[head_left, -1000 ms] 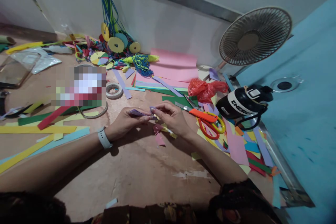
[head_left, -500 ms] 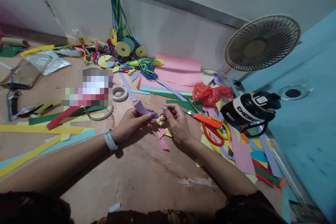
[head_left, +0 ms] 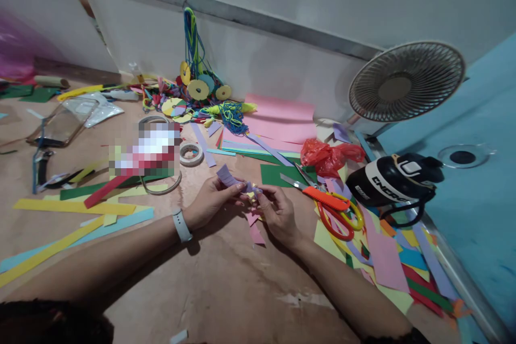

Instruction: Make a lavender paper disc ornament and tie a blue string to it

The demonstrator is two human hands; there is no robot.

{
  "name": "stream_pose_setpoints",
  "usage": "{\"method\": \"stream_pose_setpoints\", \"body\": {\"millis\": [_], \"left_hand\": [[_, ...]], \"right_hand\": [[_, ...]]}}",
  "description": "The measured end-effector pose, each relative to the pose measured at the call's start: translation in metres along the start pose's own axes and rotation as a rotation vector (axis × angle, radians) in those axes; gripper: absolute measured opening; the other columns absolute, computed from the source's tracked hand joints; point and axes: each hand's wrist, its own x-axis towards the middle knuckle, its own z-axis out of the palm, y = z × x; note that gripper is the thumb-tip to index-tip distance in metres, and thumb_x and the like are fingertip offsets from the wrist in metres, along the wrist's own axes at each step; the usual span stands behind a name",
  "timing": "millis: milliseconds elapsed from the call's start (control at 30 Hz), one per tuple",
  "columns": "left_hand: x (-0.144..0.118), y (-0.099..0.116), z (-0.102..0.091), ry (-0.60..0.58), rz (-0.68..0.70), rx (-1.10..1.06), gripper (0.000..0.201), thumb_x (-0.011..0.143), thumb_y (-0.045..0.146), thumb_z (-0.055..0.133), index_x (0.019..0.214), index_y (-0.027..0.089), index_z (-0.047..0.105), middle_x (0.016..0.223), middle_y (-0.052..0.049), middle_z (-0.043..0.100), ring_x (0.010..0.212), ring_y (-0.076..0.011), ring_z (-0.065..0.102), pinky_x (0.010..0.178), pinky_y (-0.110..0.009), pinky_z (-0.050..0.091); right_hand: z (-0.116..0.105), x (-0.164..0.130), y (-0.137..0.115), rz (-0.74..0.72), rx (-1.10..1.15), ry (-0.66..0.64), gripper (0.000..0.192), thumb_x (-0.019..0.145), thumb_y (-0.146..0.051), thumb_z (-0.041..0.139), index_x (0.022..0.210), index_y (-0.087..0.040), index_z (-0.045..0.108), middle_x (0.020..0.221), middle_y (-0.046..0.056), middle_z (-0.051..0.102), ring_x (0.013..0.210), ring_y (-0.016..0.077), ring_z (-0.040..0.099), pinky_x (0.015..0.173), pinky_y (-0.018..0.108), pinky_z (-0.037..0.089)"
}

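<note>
Pinching lilac paper strip (head_left: 226,176): left hand (head_left: 209,203) & right hand (head_left: 278,215), both closed on it, fingertips meeting. Pink scraps (head_left: 255,228) below; orange scissors (head_left: 328,205) nr right.

Bare white wall (head_left: 282,0) behind, a grey ledge (head_left: 226,11) running across it, brown worn floor (head_left: 226,279), teal mat (head_left: 487,204) at right, dim light.

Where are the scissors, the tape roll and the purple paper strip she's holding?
scissors (head_left: 328,205): head view, orange handle.
tape roll (head_left: 191,153): head view, ring's rim.
purple paper strip (head_left: 226,176): head view, free upper end.
</note>
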Motion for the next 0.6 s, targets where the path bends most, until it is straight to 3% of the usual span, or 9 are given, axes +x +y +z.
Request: {"method": "stream_pose_setpoints", "body": {"millis": [600], "left_hand": [[-0.0008, -0.0042, -0.0074, -0.035, 0.031, 0.047, 0.024, 0.075, 0.034, 0.076, 0.084, 0.012, 0.070, 0.077, -0.005, 0.073, 0.063, -0.0136, 0.067, 0.060, -0.023, 0.053]], "right_hand": [[-0.0017, 0.0012, 0.0046, -0.039, -0.094, -0.021, 0.022, 0.089, -0.036, 0.058, 0.103, -0.019, 0.062, 0.090, 0.004, 0.067, 0.066, 0.0123, 0.065, 0.059, 0.024, 0.056]]}}
